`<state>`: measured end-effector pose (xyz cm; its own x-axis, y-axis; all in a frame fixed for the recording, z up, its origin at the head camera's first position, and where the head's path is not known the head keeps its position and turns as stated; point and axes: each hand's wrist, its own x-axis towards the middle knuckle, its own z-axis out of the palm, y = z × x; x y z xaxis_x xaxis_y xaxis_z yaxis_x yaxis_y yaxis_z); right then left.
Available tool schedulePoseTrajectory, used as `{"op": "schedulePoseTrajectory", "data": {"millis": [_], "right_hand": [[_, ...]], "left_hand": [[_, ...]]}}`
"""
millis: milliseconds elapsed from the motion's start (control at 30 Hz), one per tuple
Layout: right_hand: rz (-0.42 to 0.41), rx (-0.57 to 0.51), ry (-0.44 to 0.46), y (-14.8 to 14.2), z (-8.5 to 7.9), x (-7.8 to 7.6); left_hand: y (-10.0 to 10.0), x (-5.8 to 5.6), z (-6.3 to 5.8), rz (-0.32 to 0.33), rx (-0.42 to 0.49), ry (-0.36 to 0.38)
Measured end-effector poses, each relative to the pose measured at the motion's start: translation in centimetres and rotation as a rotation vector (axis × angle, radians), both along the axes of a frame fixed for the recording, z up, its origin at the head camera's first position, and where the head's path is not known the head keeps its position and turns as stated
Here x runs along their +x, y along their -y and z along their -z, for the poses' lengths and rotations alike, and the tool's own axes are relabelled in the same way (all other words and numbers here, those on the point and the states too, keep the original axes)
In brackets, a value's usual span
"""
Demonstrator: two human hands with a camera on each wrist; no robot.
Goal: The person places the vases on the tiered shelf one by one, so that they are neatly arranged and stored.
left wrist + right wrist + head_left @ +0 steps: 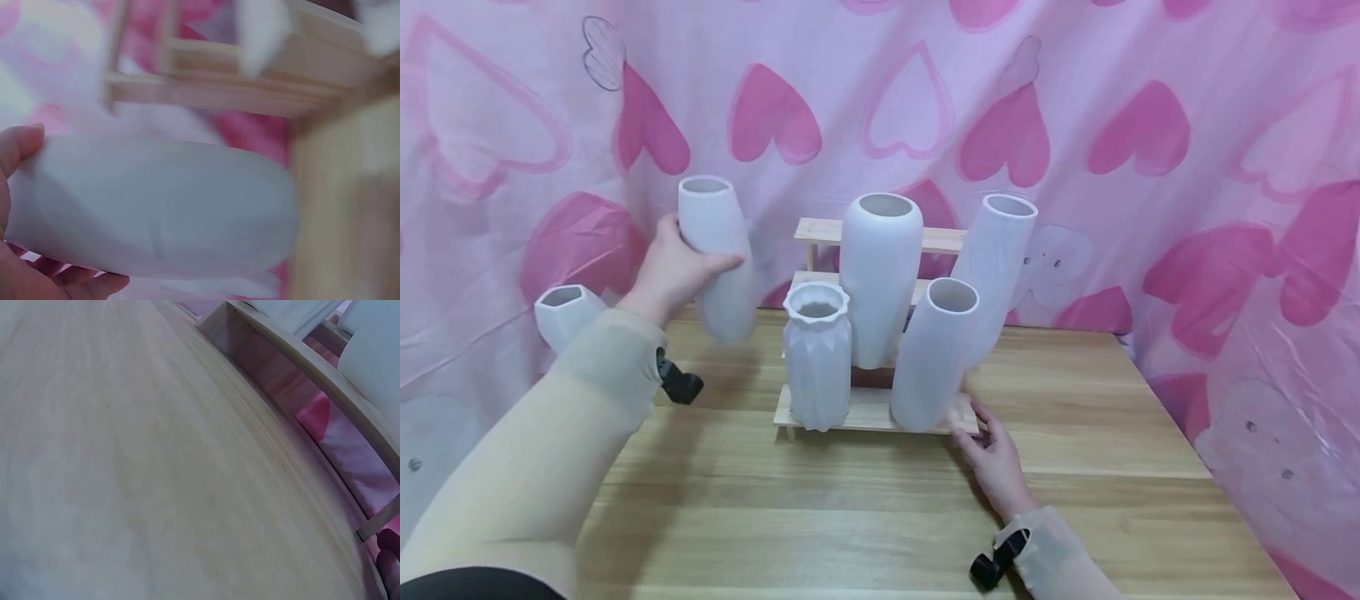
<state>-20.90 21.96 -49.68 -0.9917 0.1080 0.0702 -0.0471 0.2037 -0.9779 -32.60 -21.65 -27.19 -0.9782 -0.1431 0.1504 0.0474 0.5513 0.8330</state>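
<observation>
My left hand (pixel 672 268) grips a tall smooth white vase (pixel 721 229), thumb on one side and fingers around the other. In the left wrist view this vase (pixel 156 206) lies across the picture, its rounded base apart from the wooden table. A stepped wooden stand (pixel 872 408) stands to its right. At the stand's lower right corner, my right hand (pixel 1000 471) holds the end of the bottom step between thumb and fingers; the right wrist view shows only fingertips (pixel 389 556) beside a leg.
On the bottom step stand a fluted vase (pixel 817 367) and a slanted vase (pixel 934 358). Behind are a tall vase (pixel 882 283) and another leaning vase (pixel 996 267). A vase with an angular mouth (pixel 561 317) is partly behind my left forearm. A pink heart-print curtain (pixel 880 100) hangs behind the table (pixel 820 517).
</observation>
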Motion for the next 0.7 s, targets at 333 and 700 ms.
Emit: {"op": "schedulePoseTrajectory", "data": {"millis": [333,700], "right_hand": [[0.025,0.050,-0.001,-1.5,0.2,0.0],[0.005,0.020,0.012,-1.5,0.6,0.0]], "left_hand": [[-5.1,0.1,-7.5,0.106,0.049,-0.006],[-9.1,-2.4,-8.3,0.199,0.038,0.090]]}}
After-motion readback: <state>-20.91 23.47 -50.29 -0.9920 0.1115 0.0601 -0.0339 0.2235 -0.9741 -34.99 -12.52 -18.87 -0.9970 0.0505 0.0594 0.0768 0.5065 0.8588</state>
